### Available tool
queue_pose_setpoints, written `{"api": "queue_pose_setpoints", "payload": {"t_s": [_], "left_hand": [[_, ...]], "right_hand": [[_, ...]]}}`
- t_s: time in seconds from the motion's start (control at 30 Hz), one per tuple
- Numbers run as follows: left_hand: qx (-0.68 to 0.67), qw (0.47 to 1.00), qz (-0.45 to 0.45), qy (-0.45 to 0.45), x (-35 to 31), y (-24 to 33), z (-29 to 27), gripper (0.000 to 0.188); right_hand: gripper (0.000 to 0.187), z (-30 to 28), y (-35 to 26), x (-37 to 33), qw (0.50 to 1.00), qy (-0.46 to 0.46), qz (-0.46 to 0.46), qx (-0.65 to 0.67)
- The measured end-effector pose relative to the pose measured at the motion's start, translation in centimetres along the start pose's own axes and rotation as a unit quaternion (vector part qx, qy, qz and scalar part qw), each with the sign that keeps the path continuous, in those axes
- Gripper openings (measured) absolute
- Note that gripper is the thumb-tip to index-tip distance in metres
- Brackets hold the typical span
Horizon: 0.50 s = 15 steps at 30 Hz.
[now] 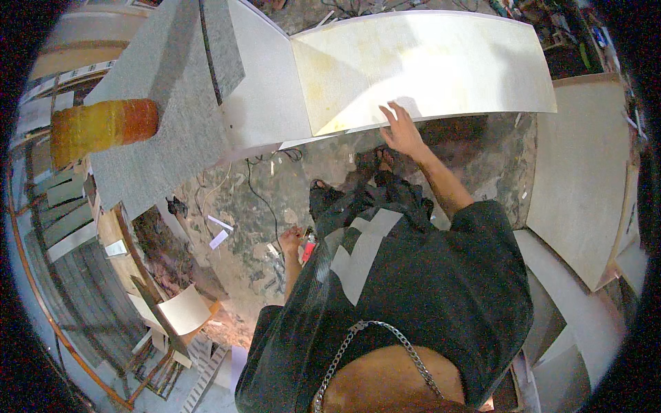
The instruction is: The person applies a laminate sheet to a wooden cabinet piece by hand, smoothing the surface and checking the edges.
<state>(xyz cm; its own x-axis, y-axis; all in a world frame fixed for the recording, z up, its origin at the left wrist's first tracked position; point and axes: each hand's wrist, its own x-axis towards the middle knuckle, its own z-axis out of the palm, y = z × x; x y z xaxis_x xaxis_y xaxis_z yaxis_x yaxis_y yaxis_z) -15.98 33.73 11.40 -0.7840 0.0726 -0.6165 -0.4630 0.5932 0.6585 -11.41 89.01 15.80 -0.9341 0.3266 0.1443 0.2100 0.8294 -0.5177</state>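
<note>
My right hand [405,134] reaches forward to the near edge of a long pale board [358,76], its fingers spread and slightly bent. Whether the fingertips touch the board I cannot tell. My left hand [290,239] hangs low by my side with its fingers curled. A small red thing [309,250] shows right beside it, but what the hand holds is too small to make out. Left of the long board, a grey sheet [172,89] lies over a white panel [265,103]. On the grey sheet stands a yellow-orange roll or jar [103,131].
Dark cables [258,189] and white offcuts [219,237] lie on the stained floor. Large beige panels [582,172] lean at the right. A wooden frame [131,255] with scraps stands at the left. Clutter fills the far right corner.
</note>
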Motion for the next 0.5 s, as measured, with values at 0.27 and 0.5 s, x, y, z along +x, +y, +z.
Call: {"api": "queue_pose_setpoints", "payload": {"t_s": [0.27,0.5], "left_hand": [[-0.211,0.976,0.054,0.025,-0.7,1.1,2.0,0.020],[-0.024,0.990,0.074,0.115,-0.6,-1.8,0.2,0.017]], "right_hand": [[0.056,6.4,7.1,-22.3,0.907,-0.011,0.409,0.096],[0.032,8.0,9.9,-32.7,0.934,-0.034,0.346,0.075]]}}
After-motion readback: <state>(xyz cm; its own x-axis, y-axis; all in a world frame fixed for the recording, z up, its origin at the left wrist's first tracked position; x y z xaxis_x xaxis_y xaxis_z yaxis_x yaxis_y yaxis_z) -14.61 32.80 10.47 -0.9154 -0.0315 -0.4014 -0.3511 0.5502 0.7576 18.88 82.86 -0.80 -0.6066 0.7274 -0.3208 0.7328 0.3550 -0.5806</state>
